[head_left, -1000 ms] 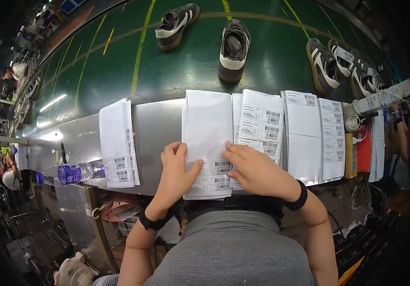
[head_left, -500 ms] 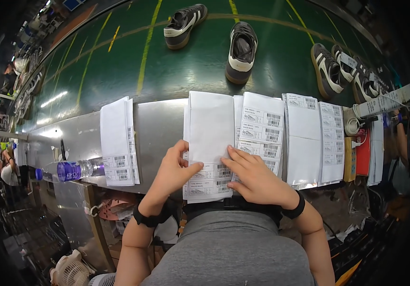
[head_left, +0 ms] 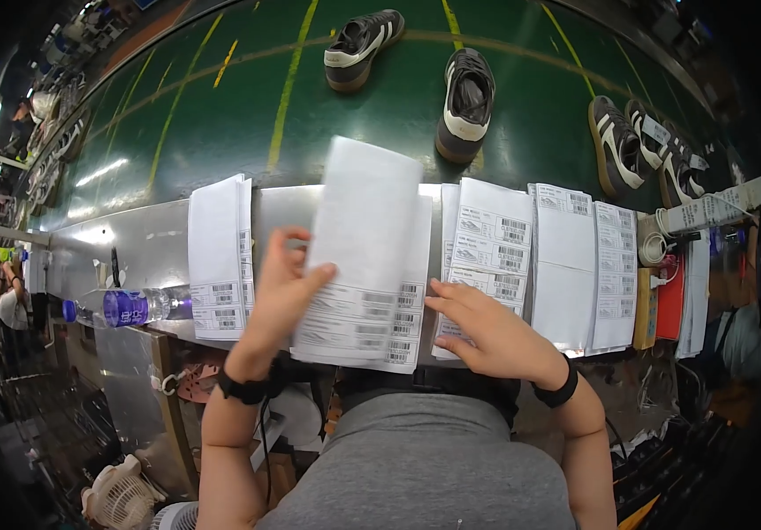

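My left hand (head_left: pixel 276 296) grips the left edge of a white label sheet (head_left: pixel 368 208), its thumb lying on top. The sheet is tilted, blurred by motion, and blank above with printed rows of barcodes below. Under it lies another label stack (head_left: pixel 413 265), partly covered. My right hand (head_left: pixel 494 334) rests with fingers stretched over the lower left part of a neighbouring label stack (head_left: pixel 493 231), holding nothing.
More label stacks lie to the right (head_left: pixel 563 265) and left (head_left: pixel 213 238) on the metal ledge (head_left: pixel 288 208). A bottle with a purple label (head_left: pixel 126 307) lies at left. Dark sneakers (head_left: pixel 466 106) stand on the green surface (head_left: pixel 221 115) beyond, several at right beside a white power strip (head_left: pixel 716 196).
My left hand has taken hold of the top label sheet and drawn it leftward, tilting it off the stack. My right hand has moved slightly right, away from that sheet.
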Available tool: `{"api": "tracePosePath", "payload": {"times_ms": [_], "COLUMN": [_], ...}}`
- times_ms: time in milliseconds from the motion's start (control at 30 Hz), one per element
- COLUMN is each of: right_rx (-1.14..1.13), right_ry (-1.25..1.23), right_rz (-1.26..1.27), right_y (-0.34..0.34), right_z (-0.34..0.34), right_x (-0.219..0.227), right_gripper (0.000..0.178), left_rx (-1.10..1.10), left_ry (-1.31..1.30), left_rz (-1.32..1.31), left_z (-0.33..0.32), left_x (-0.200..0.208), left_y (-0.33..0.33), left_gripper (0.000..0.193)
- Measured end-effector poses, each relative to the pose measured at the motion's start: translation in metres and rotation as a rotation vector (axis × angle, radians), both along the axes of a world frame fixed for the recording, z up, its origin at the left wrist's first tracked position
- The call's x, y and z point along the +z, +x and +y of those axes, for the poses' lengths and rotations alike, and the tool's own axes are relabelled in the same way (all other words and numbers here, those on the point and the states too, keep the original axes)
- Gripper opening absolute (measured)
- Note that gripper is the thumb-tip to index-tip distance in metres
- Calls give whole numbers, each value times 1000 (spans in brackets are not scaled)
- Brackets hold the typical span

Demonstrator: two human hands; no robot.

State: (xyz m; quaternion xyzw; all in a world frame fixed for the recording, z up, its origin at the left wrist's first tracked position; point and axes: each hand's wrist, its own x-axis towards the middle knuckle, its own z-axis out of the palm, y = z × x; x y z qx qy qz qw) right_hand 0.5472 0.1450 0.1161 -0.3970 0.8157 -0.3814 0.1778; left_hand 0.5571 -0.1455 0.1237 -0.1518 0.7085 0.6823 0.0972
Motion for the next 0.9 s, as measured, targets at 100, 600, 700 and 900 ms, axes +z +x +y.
{"api": "tracePosePath", "payload": {"times_ms": [100, 600, 700, 900], "right_rx": [0, -59, -75, -159], "right_ry": [39, 354, 333, 136], "right_rz": [67, 22, -14, -41], "right_y": [-11, -61, -66, -77], "right_z": [4, -50, -50, -40], "right_x": [5, -3, -3, -5], "right_gripper": [41, 47, 59, 50], "left_rx": [114, -357, -256, -2], "left_ry": [-52, -782, -766, -90], "left_rz": [30, 90, 184, -235], "left_z": [-51, 45, 44, 28], "left_x": [20, -23, -39, -30], "left_y": [3, 54, 38, -11], "left_gripper": [47, 79, 81, 62]}}
